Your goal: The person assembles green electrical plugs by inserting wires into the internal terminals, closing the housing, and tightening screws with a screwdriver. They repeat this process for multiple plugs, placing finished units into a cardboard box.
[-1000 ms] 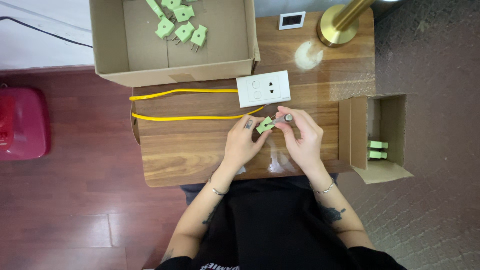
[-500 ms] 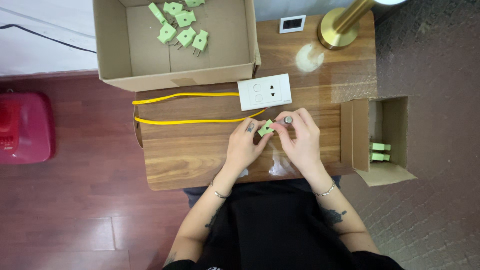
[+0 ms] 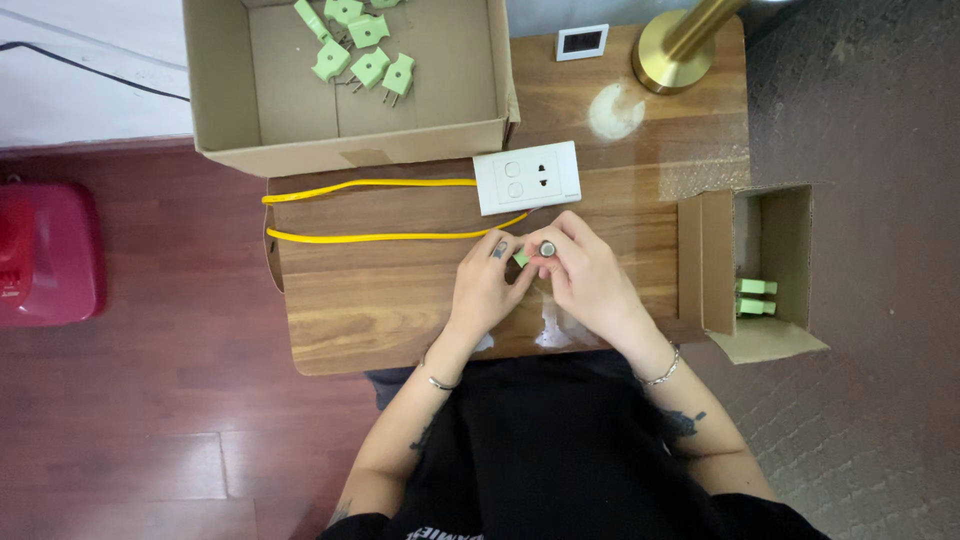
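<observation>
Hands closed around a green plug over a wooden table

Hands meet above the middle of the wooden table (image 3: 380, 310). The left hand (image 3: 487, 290) and the right hand (image 3: 588, 275) are pressed together, fingers curled shut around a small green plug (image 3: 521, 259), of which only a sliver shows between the thumbs. The right hand also pinches a short tool with a round grey end (image 3: 547, 248) held upright against the plug.

Just beyond the hands lies a white socket plate (image 3: 527, 177), and a yellow cable (image 3: 370, 236) loops from it across the table to the left edge. A large cardboard box (image 3: 440, 90) stands at the far side, holding a cluster of loose green plugs (image 3: 362, 50). A smaller cardboard box (image 3: 775, 230) sits open at the right of the table with two more green plugs (image 3: 756, 297) inside. A brass lamp base (image 3: 672, 62) and a small white display (image 3: 583, 41) stand at the far right corner. A red container (image 3: 45, 250) rests on the floor to the left.
</observation>
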